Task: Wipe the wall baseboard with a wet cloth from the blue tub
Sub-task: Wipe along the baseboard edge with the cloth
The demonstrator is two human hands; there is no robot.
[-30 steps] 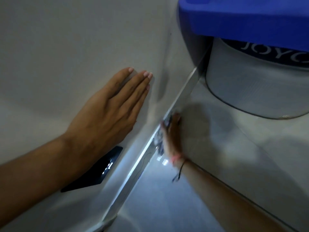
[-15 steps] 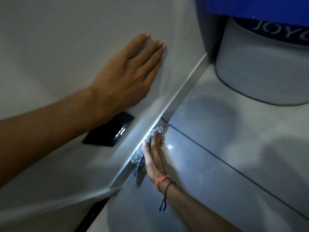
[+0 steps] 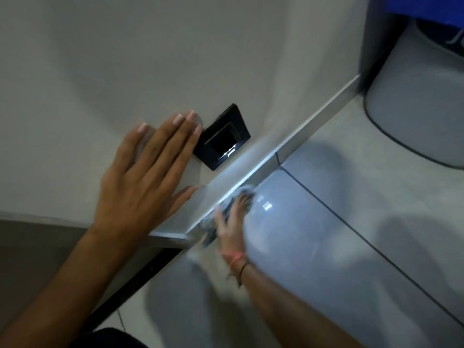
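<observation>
The pale grey baseboard (image 3: 296, 136) runs diagonally from upper right down to a wall corner near the middle. My right hand (image 3: 229, 222) presses a grey wet cloth (image 3: 221, 212) against the baseboard's face just short of that corner; the hand is motion-blurred and the cloth mostly hidden under the fingers. My left hand (image 3: 145, 182) lies flat and open on the white wall above, fingers spread beside a black wall socket (image 3: 222, 138). The blue tub (image 3: 426, 6) shows only as a blue edge at the top right.
A grey round container (image 3: 414, 109) stands on the floor under the blue edge at right. Glossy grey floor tiles (image 3: 326, 247) with dark grout lines fill the lower right. A dark strip (image 3: 140, 280) runs beneath the corner at lower left.
My right hand has slid the cloth down along the baseboard toward the wall corner. My left hand has shifted along the wall from beyond the socket to its near side. The view has swung left.
</observation>
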